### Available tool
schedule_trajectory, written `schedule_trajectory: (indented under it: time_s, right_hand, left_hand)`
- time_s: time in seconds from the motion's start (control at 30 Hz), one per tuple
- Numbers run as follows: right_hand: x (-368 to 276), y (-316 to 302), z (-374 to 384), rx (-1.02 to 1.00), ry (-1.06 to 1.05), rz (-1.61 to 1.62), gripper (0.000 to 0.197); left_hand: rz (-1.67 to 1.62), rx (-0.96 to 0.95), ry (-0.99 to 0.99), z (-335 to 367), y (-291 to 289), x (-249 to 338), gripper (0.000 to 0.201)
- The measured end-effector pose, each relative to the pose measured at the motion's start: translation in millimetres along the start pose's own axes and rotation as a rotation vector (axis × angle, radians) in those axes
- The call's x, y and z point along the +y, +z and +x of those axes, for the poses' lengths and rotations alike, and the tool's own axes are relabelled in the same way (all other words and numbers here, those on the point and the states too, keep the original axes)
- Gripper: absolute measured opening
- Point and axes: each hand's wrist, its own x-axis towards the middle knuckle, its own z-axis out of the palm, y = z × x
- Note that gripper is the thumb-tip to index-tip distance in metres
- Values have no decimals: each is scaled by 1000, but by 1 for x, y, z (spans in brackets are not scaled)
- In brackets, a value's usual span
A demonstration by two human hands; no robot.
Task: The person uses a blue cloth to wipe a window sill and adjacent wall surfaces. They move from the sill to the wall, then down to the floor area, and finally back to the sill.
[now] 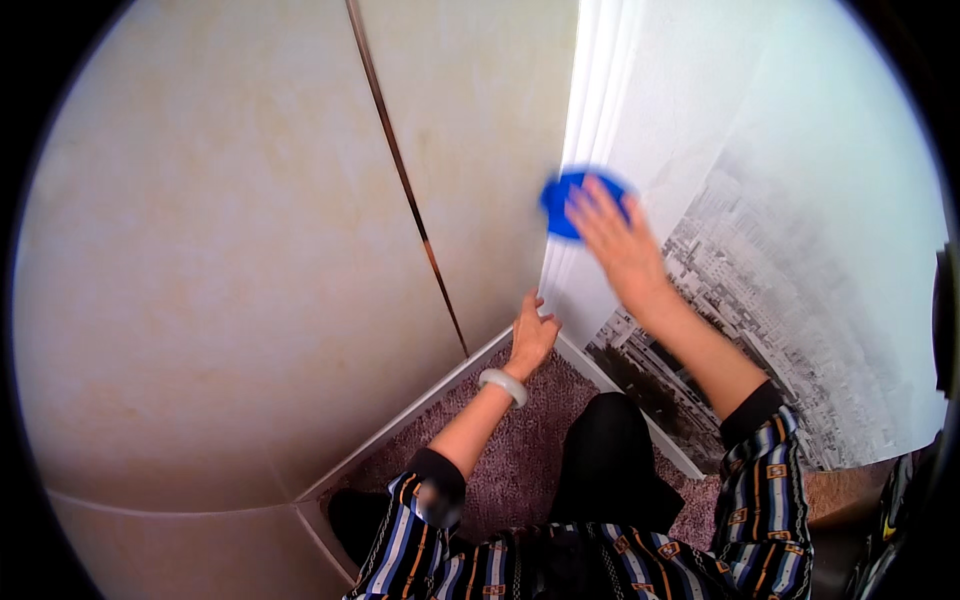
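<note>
Though blurry, rounded blue pad (pixel 560 206) over ribbed moulding (pixel 597 90)

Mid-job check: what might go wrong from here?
The right hand lies spread over the blue cloth-like piece at the white trim, so the piece might slip free.
The left hand is low in the tight corner; its fingers could scrape an edge.
The pale bangle on the left wrist could perhaps knock the baseboard.
</note>
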Motion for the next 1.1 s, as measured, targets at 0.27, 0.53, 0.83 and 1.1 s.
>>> schedule_trajectory:
  time_s: [0.27, 0.53, 0.83, 1.1]
  right_hand:
    - [-29, 19, 1, -343, -127, -504, 61]
    - [-107, 123, -106, -758, -673, -505, 64]
    - [-39, 31, -6, -289, -112, -191, 57]
    - [-64, 84, -41, -155, -101, -186, 50]
  left_hand:
    - [65, -28, -93, -9, 16, -40, 64]
    - [129, -113, -186, -48, 9, -104, 54]
    - [93, -44, 0, -15, 5, -72, 45]
    - [99, -142, -10, -27, -6, -74, 46]
